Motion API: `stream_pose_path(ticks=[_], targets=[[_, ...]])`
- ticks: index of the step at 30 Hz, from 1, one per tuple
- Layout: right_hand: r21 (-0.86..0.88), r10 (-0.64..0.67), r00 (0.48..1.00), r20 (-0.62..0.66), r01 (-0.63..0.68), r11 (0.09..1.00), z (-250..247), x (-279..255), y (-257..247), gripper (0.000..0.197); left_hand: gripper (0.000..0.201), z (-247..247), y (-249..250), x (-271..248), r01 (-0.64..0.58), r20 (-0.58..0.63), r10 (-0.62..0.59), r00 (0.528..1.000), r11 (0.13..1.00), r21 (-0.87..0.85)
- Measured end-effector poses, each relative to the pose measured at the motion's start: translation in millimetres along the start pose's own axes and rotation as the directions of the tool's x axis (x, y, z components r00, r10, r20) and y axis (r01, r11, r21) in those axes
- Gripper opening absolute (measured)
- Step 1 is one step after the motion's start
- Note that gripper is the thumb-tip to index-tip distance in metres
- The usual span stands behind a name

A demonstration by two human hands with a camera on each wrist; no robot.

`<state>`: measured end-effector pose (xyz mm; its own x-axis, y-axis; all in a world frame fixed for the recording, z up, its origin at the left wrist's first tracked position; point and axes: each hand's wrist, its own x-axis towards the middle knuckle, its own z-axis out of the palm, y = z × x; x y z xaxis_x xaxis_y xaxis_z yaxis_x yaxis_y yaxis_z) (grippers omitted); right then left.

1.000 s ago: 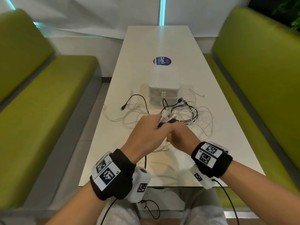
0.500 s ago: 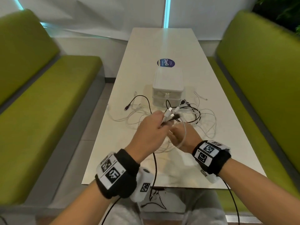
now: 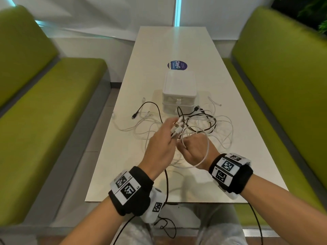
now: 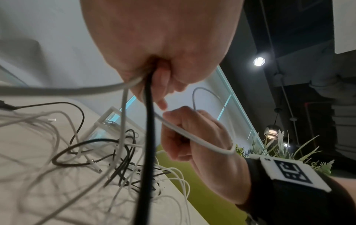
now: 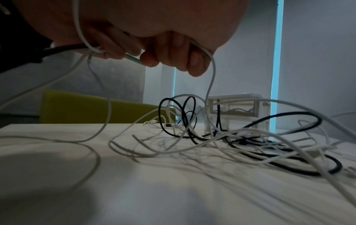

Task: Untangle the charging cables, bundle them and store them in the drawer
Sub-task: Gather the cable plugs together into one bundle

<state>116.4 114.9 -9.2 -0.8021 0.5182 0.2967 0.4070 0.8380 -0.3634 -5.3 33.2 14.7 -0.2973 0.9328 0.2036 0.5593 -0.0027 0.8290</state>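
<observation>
A tangle of white and black charging cables (image 3: 200, 124) lies on the white table (image 3: 177, 46) in front of a small white drawer box (image 3: 179, 89). My left hand (image 3: 160, 147) is raised over the table and grips several cable ends (image 3: 177, 129), their plugs sticking out past its fingers; in the left wrist view a black cable (image 4: 147, 137) and white ones hang from its fist. Just right of it, my right hand (image 3: 194, 149) is curled around a white cable (image 3: 206, 152) that loops over its back. In the right wrist view, cables (image 5: 212, 91) trail from its fingers (image 5: 173, 50) down to the pile.
Green benches (image 3: 44, 103) flank the table on both sides. A round blue sticker (image 3: 176, 65) sits behind the drawer box. A black plug (image 3: 134, 116) lies at the left of the pile. The near table edge (image 3: 166, 202) is just ahead of my wrists.
My left hand has lifted the bunch of cable ends a little higher. A white cable now loops over the back of my right hand, which stays close beside the left.
</observation>
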Motion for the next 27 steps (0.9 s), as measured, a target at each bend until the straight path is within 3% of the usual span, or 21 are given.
stream_pose_path(ticks=[3, 8, 11, 15, 18, 20, 22, 24, 25, 27], targets=[[-0.007, -0.032, 0.999, -0.011, 0.032, 0.999, 6, -1, 4, 0.042, 0.017, 3, 1, 1, -0.014, 0.057, 0.016, 0.998, 0.999, -0.035], [0.037, -0.040, 0.999, -0.012, 0.040, 0.998, 7, -7, 17, 0.031, 0.027, -5, 3, 1, 0.070, 0.123, -0.040, 0.992, 0.966, -0.249], [0.050, -0.032, 0.998, 0.062, 0.029, 0.998, 9, -9, 18, 0.038, 0.030, -4, 3, 0, 0.120, 0.165, -0.067, 0.984, 0.935, -0.333], [-0.011, -0.092, 0.994, 0.055, 0.093, 0.996, 12, -7, 19, 0.042, 0.028, -3, 13, -5, 0.161, 0.197, -0.094, 0.976, 0.919, -0.360], [-0.053, -0.070, 0.991, 0.117, 0.077, 0.996, 13, -6, 24, 0.051, 0.029, -15, 29, -11, 0.128, 0.223, -0.035, 0.974, 0.898, -0.420], [-0.020, -0.013, 0.992, 0.126, 0.016, 1.000, 11, -5, 31, 0.050, 0.031, -35, 47, -15, 0.145, 0.231, -0.005, 0.973, 0.792, -0.593], [0.051, 0.100, 0.982, 0.162, -0.110, 0.993, 8, -2, 36, 0.049, 0.034, -60, 64, -17, 0.133, 0.215, 0.057, 0.975, 0.624, -0.770], [0.127, 0.203, 0.959, 0.199, -0.231, 0.965, 6, 2, 39, 0.046, 0.036, -75, 77, -15, 0.080, 0.198, 0.157, 0.968, 0.555, -0.828], [0.123, 0.243, 0.945, 0.220, -0.274, 0.954, 6, 4, 41, 0.043, 0.035, -76, 80, -14, 0.066, 0.211, 0.186, 0.960, 0.580, -0.812], [0.085, 0.279, 0.932, 0.231, -0.305, 0.949, 7, 9, 39, 0.037, 0.030, -68, 83, -8, 0.040, 0.252, 0.183, 0.950, 0.730, -0.682]])
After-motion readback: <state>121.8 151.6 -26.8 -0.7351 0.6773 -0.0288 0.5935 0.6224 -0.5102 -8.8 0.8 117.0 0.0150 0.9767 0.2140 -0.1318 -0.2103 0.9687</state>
